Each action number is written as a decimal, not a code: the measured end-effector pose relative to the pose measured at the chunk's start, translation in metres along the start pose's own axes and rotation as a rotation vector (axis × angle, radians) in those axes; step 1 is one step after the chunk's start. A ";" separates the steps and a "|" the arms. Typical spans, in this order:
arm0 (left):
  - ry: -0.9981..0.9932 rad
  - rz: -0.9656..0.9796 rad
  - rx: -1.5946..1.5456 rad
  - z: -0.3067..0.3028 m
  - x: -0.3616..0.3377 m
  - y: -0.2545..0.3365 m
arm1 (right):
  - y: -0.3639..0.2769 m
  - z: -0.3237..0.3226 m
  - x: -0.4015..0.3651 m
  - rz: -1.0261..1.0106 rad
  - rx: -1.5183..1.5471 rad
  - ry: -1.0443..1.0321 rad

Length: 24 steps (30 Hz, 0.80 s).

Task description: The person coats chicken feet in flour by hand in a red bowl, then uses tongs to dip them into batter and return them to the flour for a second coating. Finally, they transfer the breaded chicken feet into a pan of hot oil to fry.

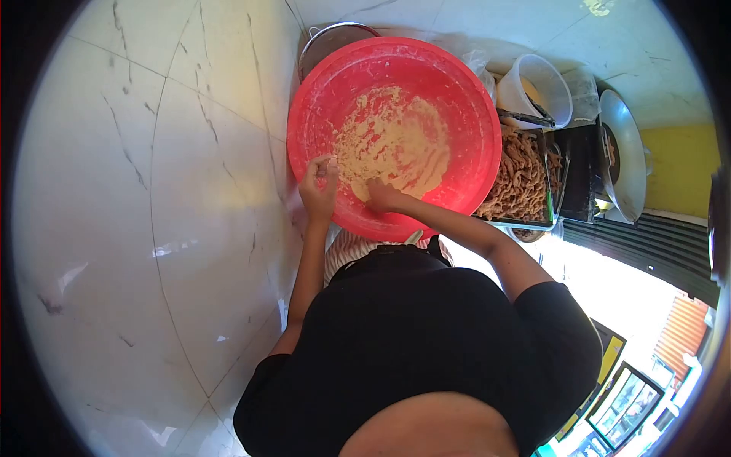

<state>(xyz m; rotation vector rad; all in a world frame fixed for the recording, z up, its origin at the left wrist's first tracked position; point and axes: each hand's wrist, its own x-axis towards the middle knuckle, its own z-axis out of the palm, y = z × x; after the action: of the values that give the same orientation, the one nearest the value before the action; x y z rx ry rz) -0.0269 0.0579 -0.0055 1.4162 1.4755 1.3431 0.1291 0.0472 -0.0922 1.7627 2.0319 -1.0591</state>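
Near basin (460,97) rim: left hand (320,187), right hand (382,197)

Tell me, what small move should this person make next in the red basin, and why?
Probably sweep the right hand through the dough, gathering it toward the middle of the red basin. It lies spread in loose crumbs, not in one lump, and the left hand sits at the rim with bits on its fingers.

The single head camera looked steeply down from above, through a wide fisheye. The basin (466,129) lay close, at twelve o'clock.
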 end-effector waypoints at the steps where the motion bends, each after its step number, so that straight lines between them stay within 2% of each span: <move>1: 0.008 0.013 -0.003 0.001 0.001 0.000 | -0.002 -0.008 0.002 -0.080 0.099 -0.125; 2: 0.014 0.014 -0.004 0.000 0.000 0.001 | -0.005 -0.017 0.006 -0.163 0.195 -0.250; 3: 0.014 0.007 -0.014 0.000 0.000 0.001 | -0.004 -0.028 0.010 -0.168 0.189 -0.249; 5: 0.022 -0.001 -0.022 -0.001 0.000 0.002 | 0.006 -0.049 0.017 -0.132 0.561 -0.563; 6: 0.022 -0.003 0.002 -0.001 0.001 0.002 | 0.011 -0.055 0.018 -0.137 0.556 -0.566; 8: 0.025 -0.006 0.031 -0.002 0.001 0.001 | 0.020 -0.063 0.020 -0.005 1.283 -0.548; 9: 0.014 0.010 0.026 -0.002 0.000 -0.001 | 0.025 -0.066 0.027 -0.010 1.281 -0.553; 11: 0.000 0.024 0.027 -0.003 -0.001 -0.001 | 0.041 -0.063 0.054 -0.132 0.698 -0.100; 12: -0.014 0.003 0.018 -0.004 0.000 0.000 | 0.057 -0.051 0.081 -0.136 0.703 -0.097; 14: -0.028 -0.020 0.003 -0.004 0.002 0.000 | 0.091 -0.022 0.128 -0.323 -0.016 0.375; 15: -0.025 -0.017 0.023 -0.004 0.002 -0.001 | 0.079 -0.026 0.115 -0.321 -0.018 0.373; 17: -0.025 -0.018 0.039 -0.004 0.000 -0.002 | 0.033 -0.032 0.059 -0.158 -0.010 0.341; 18: -0.029 -0.015 0.032 -0.003 0.000 -0.002 | 0.024 -0.020 0.041 -0.154 -0.012 0.340; 20: -0.029 -0.009 0.021 -0.003 0.001 -0.005 | 0.010 -0.004 0.015 -0.247 -0.235 0.547; 21: -0.025 -0.016 0.016 -0.002 0.001 -0.006 | 0.002 -0.005 0.012 -0.248 -0.238 0.548; 23: -0.019 -0.023 0.011 -0.001 0.001 -0.009 | -0.011 -0.006 0.008 -0.166 -0.249 0.164; 24: -0.019 -0.030 -0.001 -0.002 0.001 -0.006 | -0.014 -0.003 0.005 -0.167 -0.250 0.165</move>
<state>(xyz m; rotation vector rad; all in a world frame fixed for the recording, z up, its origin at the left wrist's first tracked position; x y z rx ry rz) -0.0303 0.0591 -0.0104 1.3967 1.4783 1.3081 0.1152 0.0530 -0.0885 1.6223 2.3287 -0.6819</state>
